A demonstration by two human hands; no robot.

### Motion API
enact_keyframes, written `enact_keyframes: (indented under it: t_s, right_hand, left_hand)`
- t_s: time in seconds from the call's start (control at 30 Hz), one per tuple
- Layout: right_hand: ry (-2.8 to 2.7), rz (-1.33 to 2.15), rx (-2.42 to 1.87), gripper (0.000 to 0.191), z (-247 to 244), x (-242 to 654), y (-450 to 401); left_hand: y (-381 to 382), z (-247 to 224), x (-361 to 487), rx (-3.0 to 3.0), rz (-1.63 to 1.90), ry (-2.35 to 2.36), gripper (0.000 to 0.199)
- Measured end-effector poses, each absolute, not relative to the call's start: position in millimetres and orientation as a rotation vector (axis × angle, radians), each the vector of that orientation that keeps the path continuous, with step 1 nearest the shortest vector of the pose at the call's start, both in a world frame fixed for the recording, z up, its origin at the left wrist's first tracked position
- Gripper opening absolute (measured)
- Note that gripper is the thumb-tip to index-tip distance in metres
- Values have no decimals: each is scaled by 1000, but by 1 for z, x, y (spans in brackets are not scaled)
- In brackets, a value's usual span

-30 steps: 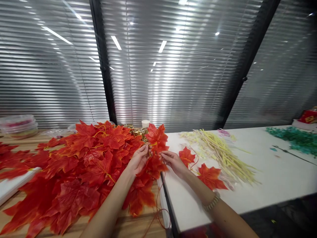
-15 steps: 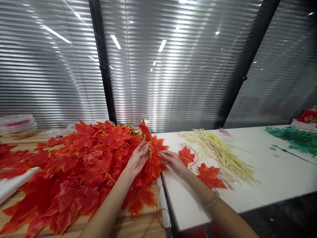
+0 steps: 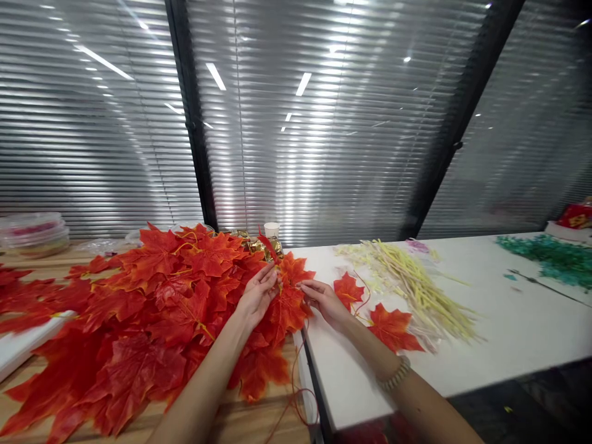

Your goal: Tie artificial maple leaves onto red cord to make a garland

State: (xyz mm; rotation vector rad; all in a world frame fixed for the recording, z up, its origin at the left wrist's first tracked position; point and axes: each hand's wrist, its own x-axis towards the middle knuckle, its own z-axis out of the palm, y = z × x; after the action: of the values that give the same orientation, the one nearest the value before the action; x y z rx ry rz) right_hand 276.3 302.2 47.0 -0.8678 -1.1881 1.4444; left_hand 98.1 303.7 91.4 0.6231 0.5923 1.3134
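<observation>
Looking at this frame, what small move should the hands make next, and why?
Probably the right hand should draw up the reddish cord a little while the left hand holds steady: the cord hangs slack below, and both hands' fingertips sit close together among red leaves.

Leaves (image 3: 143, 364) look glossy and plastic; the tabletop (image 3: 240, 425), grained wood; tubs (image 3: 34, 237), clear plastic.

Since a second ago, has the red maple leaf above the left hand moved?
Yes, leftward: the leaf went from right of the white paper cup to its lower left.
</observation>
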Motion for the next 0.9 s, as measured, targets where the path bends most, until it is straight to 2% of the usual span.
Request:
enact_keyframes:
  t_s: [0.33, 0.9]
  right_hand:
    - [-1174, 1449, -858, 26, 47, 275, 302]
    - [-1195, 1440, -861, 26, 46, 276, 302]
  left_hand:
    - [304, 91, 99, 578, 1327, 634, 20]
    - [301, 94, 101, 577, 1340, 658, 26]
